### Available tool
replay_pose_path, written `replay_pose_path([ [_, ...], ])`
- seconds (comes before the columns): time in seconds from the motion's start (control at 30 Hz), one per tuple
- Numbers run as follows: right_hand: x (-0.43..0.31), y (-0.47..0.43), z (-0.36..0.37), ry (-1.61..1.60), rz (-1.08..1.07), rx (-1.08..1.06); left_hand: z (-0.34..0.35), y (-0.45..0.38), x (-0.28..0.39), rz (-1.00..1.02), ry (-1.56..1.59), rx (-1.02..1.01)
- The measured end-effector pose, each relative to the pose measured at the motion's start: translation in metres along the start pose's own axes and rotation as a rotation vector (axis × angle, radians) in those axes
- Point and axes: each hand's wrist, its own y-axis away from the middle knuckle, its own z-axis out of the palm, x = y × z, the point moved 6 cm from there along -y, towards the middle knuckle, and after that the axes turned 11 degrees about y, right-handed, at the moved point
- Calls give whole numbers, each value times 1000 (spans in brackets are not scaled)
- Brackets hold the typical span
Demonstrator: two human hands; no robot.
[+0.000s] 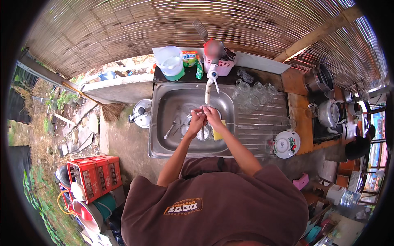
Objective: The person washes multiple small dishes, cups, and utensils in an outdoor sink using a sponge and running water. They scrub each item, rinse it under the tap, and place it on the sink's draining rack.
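Note:
My left hand and my right hand meet over the steel sink basin, just below the spout of a white tap. Between their fingers is a thin utensil, largely covered, so its kind is unclear. Beneath them, glasses sit in the basin. A spoon and other cutlery lie on its left side. Beside my right wrist is a yellow sponge.
Upturned glass mugs crowd the ribbed drainboard, with rooster-patterned bowls at its right end. Behind the sink stand a tub, a detergent packet and a pink basket. A lidded pot is at left, a kettle at right.

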Motion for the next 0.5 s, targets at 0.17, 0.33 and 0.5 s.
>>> replay_pose_path([
  [0.17,-3,-8,12,-368,-97,231,-10,17,5,-218,46,-35],
  [0.33,-2,-8,5,-533,74,143,-14,34,2,-230,-25,-81],
  [0.5,2,1,-1,-395,174,41,-28,23,10,-16,169,115],
])
